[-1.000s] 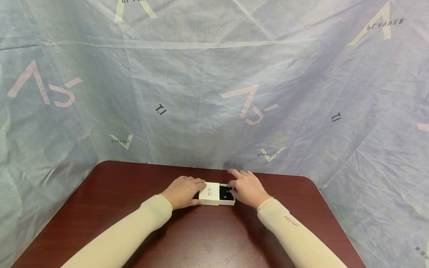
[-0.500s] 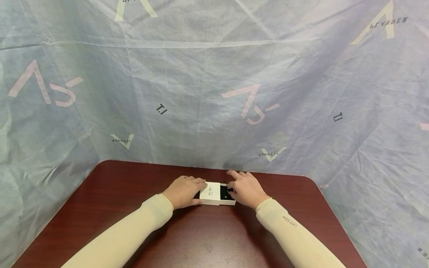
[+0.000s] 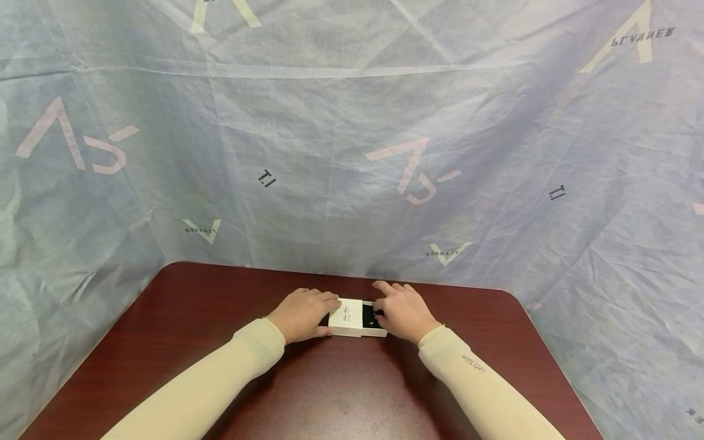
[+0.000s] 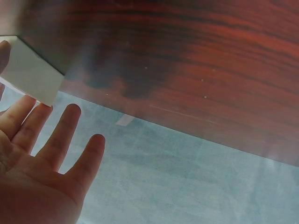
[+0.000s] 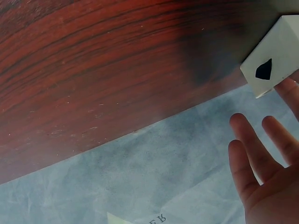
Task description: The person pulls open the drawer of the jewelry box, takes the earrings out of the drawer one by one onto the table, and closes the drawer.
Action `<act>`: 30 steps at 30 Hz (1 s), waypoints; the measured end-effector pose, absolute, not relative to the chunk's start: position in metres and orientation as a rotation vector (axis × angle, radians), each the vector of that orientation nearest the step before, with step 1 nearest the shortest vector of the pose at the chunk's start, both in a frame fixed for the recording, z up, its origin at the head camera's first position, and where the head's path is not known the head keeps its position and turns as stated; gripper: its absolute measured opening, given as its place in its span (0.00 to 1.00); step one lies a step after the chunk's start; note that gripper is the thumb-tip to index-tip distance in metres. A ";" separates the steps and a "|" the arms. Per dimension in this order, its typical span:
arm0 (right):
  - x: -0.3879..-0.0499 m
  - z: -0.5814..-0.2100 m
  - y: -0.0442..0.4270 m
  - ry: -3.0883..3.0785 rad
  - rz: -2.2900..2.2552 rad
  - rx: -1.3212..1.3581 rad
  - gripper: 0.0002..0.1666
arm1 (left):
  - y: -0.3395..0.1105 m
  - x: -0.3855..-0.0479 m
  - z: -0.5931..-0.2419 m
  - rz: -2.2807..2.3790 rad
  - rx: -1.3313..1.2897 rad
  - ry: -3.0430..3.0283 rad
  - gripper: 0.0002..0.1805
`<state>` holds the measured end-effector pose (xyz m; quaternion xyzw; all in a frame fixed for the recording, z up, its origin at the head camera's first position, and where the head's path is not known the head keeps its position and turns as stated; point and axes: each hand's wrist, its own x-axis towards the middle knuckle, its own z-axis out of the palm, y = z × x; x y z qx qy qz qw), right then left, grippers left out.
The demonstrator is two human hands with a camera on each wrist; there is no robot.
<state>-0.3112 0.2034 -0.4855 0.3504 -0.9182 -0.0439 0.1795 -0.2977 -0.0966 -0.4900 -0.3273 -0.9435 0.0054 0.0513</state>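
Grasps the outer cover (image 3: 345,313) of the white box (image 3: 346,332) at the left end with the left grip (image 3: 299,315), with the thumb set at the near edge and two fingertips at the far edge. Holds the last two fingers of that grip clear of the white box, as seen from the left wrist. Grasps the inner tray (image 3: 374,333) at the right end of the white box with the right grip (image 3: 407,311), using thumb and forefinger, with the other three fingers stretched past the far side. Positions the white box on the dark red tabletop (image 3: 341,385), between both grips, with the inner tray partly out at the right. Exposes black lining (image 3: 368,315) there, partly hidden by the right grip. Bears small dark lettering (image 3: 346,314) on top of the outer cover. Shows a black cut-out (image 5: 264,71) in the end wall, per the right wrist view. Wears cream sleeves (image 3: 209,382), to the near side of the white box. Faces wrinkled grey cloth (image 3: 297,140) beyond the white box, printed with pale yellow, pink and black markings.
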 end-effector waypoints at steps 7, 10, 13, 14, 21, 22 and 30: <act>-0.311 -0.486 0.203 -2.617 -0.101 0.980 0.07 | -0.096 -0.299 -0.491 0.011 -0.999 -2.862 0.35; -0.312 -0.487 0.202 -2.632 -0.088 0.978 0.07 | -0.097 -0.299 -0.492 0.008 -1.005 -2.852 0.35; -0.312 -0.488 0.202 -2.643 -0.072 0.977 0.07 | -0.097 -0.299 -0.492 0.016 -1.005 -2.849 0.35; -0.312 -0.488 0.202 -2.645 -0.066 0.977 0.07 | -0.097 -0.299 -0.492 0.016 -1.005 -2.848 0.36; -0.313 -0.490 0.201 -2.666 -0.049 0.970 0.07 | -0.097 -0.299 -0.492 -0.003 -1.008 -2.860 0.35; -0.313 -0.490 0.201 -2.670 -0.049 0.970 0.06 | -0.097 -0.299 -0.491 -0.004 -1.010 -2.857 0.35; -0.312 -0.490 0.199 -2.678 -0.038 0.965 0.06 | -0.097 -0.298 -0.490 0.004 -1.011 -2.857 0.35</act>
